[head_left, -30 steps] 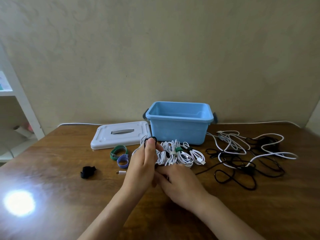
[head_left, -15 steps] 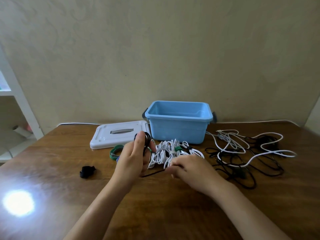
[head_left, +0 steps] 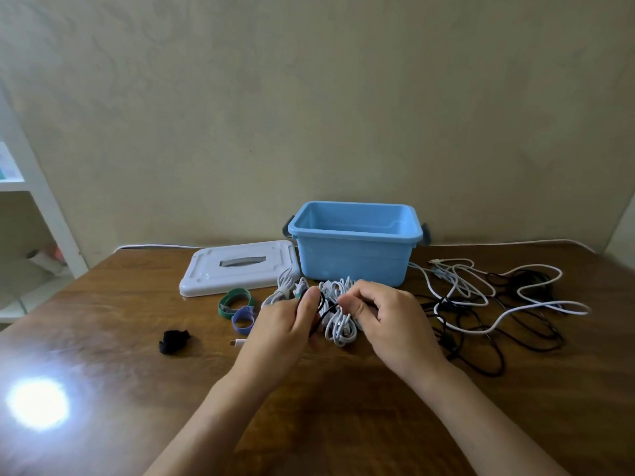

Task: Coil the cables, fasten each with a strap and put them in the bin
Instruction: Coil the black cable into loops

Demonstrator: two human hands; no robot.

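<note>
Black cable [head_left: 321, 312] — partly looped, held up between two hands. Coiled white cables [head_left: 338, 326] lie before the open blue bin [head_left: 355, 259]; loose tangle [head_left: 494, 300] right — straps [head_left: 237, 305] left.

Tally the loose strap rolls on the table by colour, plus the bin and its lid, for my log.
Green strap roll: 1
Purple strap roll: 1
Black strap roll: 1
Blue bin: 1
White lid: 1
Total: 5
Cables left out: tangled on the right, partly hidden behind the hands, so no firm count.
</note>
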